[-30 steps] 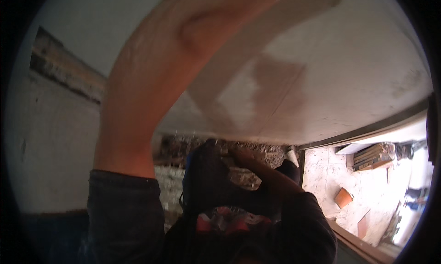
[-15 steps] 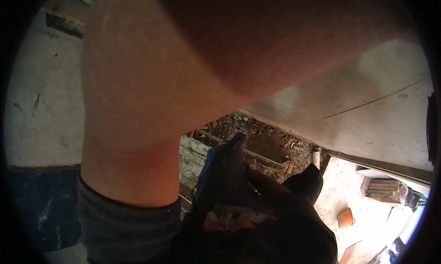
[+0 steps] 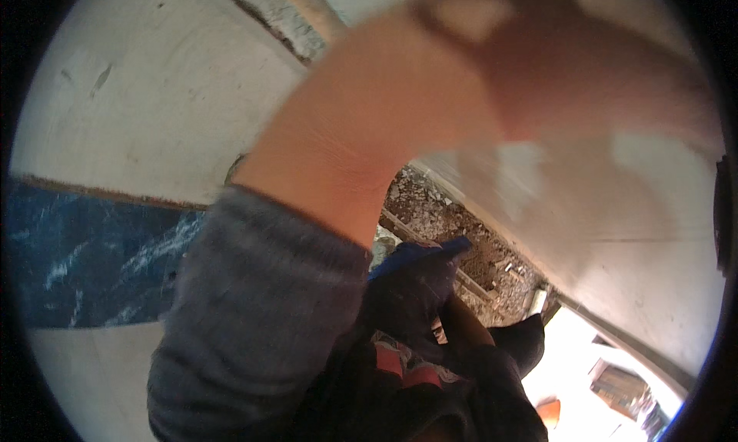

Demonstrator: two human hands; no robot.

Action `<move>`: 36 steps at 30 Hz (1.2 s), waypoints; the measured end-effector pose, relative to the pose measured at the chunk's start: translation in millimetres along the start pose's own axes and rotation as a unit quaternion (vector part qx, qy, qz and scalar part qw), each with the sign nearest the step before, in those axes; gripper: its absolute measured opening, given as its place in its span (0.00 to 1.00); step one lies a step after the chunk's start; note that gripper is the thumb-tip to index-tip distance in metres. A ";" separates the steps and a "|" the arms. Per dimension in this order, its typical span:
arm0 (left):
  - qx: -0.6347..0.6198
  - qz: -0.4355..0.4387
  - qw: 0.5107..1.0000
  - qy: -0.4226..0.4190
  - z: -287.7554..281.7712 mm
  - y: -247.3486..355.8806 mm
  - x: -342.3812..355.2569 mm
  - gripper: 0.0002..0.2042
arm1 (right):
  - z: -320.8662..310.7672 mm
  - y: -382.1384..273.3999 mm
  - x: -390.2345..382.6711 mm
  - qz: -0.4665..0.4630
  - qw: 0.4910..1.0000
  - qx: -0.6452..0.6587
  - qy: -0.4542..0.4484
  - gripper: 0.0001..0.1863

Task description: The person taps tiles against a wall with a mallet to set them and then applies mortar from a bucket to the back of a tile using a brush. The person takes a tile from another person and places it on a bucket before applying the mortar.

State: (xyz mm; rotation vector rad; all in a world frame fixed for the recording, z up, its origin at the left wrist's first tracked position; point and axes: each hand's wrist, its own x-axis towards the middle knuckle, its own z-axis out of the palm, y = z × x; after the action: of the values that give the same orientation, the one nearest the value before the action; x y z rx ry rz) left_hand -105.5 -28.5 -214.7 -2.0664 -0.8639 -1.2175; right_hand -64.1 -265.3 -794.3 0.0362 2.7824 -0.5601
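Left grip: out of the picture, so open or closed cannot be told; bare left forearm [image 3: 600,88] runs across the top to the right rim, elbow sharply bent, outer part blurred and partly in shadow
Right grip: hidden behind the dark cloth over the person's lap and leg [image 3: 407,296]; cannot tell whether it holds anything; only a short stretch of bare right forearm [image 3: 465,324] shows, pointing up and inward
Nearest the raised arm: broad, smooth, pale grey-beige wall [image 3: 646,242], right of centre, below the forearm in view; darker blurred patches on it, damp or shadow unclear; contact with the arm cannot be told
On the person: rolled-looking dark grey fabric sleeve [image 3: 261,311] on the left upper arm; black top with red-and-white print [image 3: 411,369]; bright blue cloth edge [image 3: 419,256] along the top of the lap cloth
At the wall's foot: strip of brown, rubble-strewn ground [image 3: 480,250], with a short white cylindrical piece [image 3: 537,301] near its right end
Farther right: sunlit pale floor [image 3: 565,357], orange object [image 3: 549,413] partly in view, stack of brown flat pieces [image 3: 619,386] beyond
Far left: off-white flat surface [image 3: 154,96] above a dark blue, white-veined marbled panel [image 3: 100,257]
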 end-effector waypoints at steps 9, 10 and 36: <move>-0.144 -0.377 0.912 -0.072 -74.5 77.4 -332.0 0.16 | -12.0 67.6 45.2 -0.013 0.999 0.030 0.039 0.19; -0.189 -0.549 0.790 -0.196 -93.4 102.7 -397.1 0.16 | -14.6 82.6 54.6 0.003 0.997 0.041 0.059 0.19; 0.174 -0.673 0.536 -0.478 -276.8 146.7 -646.9 0.30 | -149.1 118.3 100.9 0.171 0.978 0.101 0.059 0.21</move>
State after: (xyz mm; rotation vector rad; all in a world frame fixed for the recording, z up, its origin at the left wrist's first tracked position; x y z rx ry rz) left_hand -377.3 -479.3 -704.1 -1.2924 -3.2364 -0.0509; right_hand -193.5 -102.7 -737.6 0.5975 2.7272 -0.7649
